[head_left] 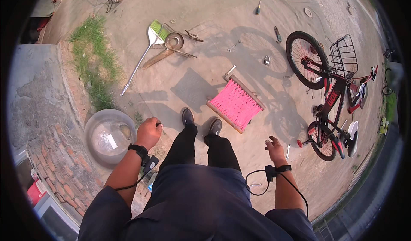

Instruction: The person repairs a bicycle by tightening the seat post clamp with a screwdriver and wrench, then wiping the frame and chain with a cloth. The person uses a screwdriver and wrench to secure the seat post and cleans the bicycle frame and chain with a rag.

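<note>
My left hand (pixel 149 133) is curled closed beside a wide grey metal basin (pixel 96 151); a small dark bit shows at its fingertips, too small to name. My right hand (pixel 274 149) hangs open, fingers loosely apart, near a wrench (pixel 288 151) on the ground. Beyond my shoes stands a low wooden stool with a pink woven cord seat (pixel 235 102). To the right, a black and red bicycle (pixel 332 99) with a rear rack (pixel 343 57) is on the concrete, with a white pedal-side object at its lower end too unclear to name.
A green and white broom (pixel 156 33) lies by a round metal part on rusty pieces (pixel 174 41). A padlock (pixel 266 60), screwdriver (pixel 258 8), pliers (pixel 278 34) and several small tools are scattered around. Grass (pixel 94 57) and brick paving (pixel 60 164) edge the left side.
</note>
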{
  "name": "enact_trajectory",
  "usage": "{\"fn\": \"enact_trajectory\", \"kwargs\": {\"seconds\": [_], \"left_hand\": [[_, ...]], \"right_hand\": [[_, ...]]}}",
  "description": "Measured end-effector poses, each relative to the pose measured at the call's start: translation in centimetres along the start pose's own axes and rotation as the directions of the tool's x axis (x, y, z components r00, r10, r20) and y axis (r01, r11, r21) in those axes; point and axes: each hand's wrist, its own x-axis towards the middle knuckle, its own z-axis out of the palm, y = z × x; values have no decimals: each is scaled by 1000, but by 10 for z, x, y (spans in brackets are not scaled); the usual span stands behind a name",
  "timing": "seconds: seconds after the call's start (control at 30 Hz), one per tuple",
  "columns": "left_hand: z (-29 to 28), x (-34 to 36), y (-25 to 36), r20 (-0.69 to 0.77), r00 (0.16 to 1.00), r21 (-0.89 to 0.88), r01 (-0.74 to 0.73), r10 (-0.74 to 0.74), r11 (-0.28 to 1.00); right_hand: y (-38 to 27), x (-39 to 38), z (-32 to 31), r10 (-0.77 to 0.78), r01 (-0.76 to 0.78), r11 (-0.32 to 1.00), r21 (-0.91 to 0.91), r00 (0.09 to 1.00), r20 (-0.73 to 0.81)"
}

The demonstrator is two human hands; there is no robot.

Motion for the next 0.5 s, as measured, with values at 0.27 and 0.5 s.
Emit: {"fn": "enact_trajectory", "kwargs": {"seconds": [0.27, 0.5], "left_hand": [[-7, 151, -8, 44, 996, 143, -89, 83, 986], [39, 342, -24, 156, 970, 190, -217, 189, 958]], "right_hand": [[-51, 50, 79, -40, 40, 999, 9, 997, -70], [-98, 140, 155, -156, 166, 986, 14, 953, -261]]}}
